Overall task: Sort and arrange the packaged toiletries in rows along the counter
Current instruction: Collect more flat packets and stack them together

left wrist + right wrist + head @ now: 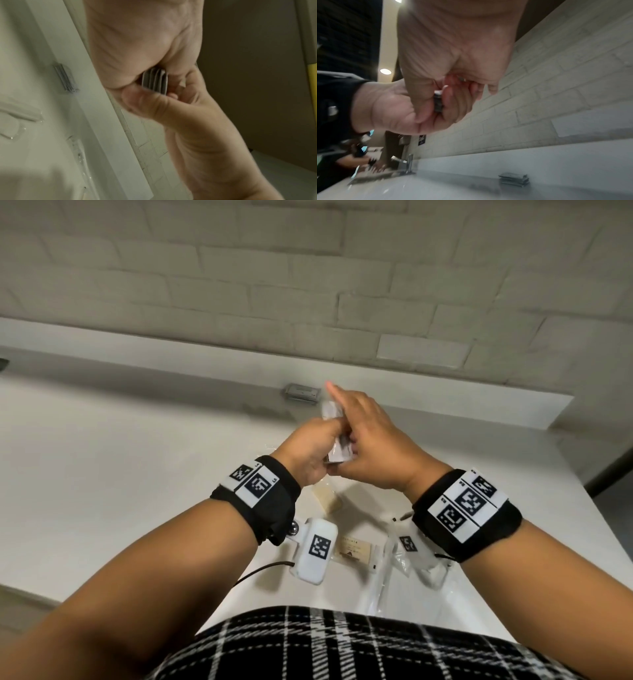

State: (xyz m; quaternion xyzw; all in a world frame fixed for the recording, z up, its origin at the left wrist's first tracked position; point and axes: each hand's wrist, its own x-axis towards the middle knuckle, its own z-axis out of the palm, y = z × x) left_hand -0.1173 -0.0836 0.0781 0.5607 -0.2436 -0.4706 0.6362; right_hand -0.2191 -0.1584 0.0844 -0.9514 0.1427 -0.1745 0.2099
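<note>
Plaid cloth (342,645) fills the bottom of the head view, nearest the lens, with both forearms reaching out over it to the counter (120,457).

Two hands meet above the counter, in front of the ledge (205,361). Left hand (310,451) curls its fingers round a small stack of flat sachets (337,453); the left wrist view shows about four edges (154,81) pinched between thumb and fingers (blur makes the count uncertain). Right hand (370,446) closes on the same stack from the other side, its forefinger pointing up toward the ledge.

Below the hands, going left to right on the counter: one pale soap bar (327,498) in clear wrap, one labelled packet (354,551), and some clear-wrapped packets (404,559) under the right wrist, too blurred and hidden to count.

One second stack (301,393) lies flat at the foot of the ledge, just beyond the hands; the right wrist view shows it as several layers (513,179).

Far left along the ledge in that view stands one tap (406,163), with another person's hands (373,166) near it.
</note>
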